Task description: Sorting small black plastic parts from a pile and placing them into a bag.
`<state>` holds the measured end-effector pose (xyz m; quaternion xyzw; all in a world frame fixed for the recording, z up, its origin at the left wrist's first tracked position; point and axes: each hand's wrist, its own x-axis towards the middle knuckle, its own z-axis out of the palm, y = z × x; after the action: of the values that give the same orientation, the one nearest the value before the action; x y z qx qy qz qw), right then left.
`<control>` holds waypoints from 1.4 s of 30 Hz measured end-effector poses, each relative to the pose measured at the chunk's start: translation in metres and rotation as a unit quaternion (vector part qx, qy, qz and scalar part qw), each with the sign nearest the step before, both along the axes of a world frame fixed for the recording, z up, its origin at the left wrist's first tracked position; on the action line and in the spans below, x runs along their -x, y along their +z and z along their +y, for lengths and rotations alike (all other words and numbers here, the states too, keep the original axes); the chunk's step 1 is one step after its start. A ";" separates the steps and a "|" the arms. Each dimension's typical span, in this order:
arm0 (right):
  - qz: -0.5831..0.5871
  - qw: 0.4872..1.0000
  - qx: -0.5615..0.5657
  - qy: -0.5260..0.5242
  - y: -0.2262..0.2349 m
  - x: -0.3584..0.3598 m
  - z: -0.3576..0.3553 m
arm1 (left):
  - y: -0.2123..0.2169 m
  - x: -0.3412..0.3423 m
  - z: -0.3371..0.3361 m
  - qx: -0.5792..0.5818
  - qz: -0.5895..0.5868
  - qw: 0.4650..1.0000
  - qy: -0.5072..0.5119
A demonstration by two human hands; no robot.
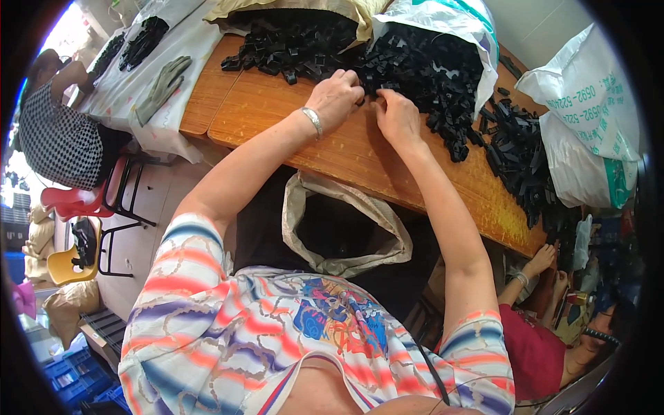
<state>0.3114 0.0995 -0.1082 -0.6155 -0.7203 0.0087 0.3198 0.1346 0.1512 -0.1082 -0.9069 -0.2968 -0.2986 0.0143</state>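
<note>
Both my hands are over the brown wooden table, at the near edge of a heap of small black plastic parts. My left hand has its fingers curled, and a bit of a black part shows at its fingertips. Just to its right, my right hand is bent with fingers drawn together beside the heap; what they pinch is hidden. Between my legs, below the table edge, an open woven sack gapes, dark inside.
A brown sack and a white sack spill black parts at the back. Another white bag stands right. A grey glove lies on the left table. One person sits left; another in red works right.
</note>
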 end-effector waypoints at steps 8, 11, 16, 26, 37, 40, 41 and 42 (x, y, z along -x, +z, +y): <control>-0.081 0.991 0.032 -0.103 -0.007 0.016 0.032 | 0.001 0.022 -0.039 0.088 0.025 0.995 -0.036; -0.084 0.991 0.020 -0.105 -0.008 0.004 0.025 | -0.003 0.025 -0.044 0.128 -0.037 0.990 -0.039; -0.090 0.993 0.067 0.029 0.005 -0.008 -0.011 | -0.014 0.041 -0.043 0.148 -0.084 0.985 0.017; -0.083 0.996 0.013 0.022 -0.008 -0.020 -0.035 | -0.017 0.041 -0.041 0.139 -0.084 0.986 0.034; 0.052 0.995 0.017 0.085 0.012 0.023 -0.040 | -0.016 0.042 -0.039 0.155 -0.073 0.984 0.044; 0.021 0.996 0.012 0.082 0.010 0.026 -0.035 | -0.017 0.041 -0.038 0.153 -0.071 0.985 0.044; 0.012 0.996 0.015 0.089 0.011 0.025 -0.034 | -0.017 0.041 -0.038 0.150 -0.065 0.986 0.042; 0.002 0.995 0.018 0.096 0.012 0.025 -0.034 | -0.017 0.042 -0.038 0.151 -0.066 0.985 0.042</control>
<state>0.2867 0.0658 -0.0958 -0.5493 -0.7750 0.0538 0.3079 0.0929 0.1133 -0.1252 -0.8636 -0.3770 -0.3085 -0.1302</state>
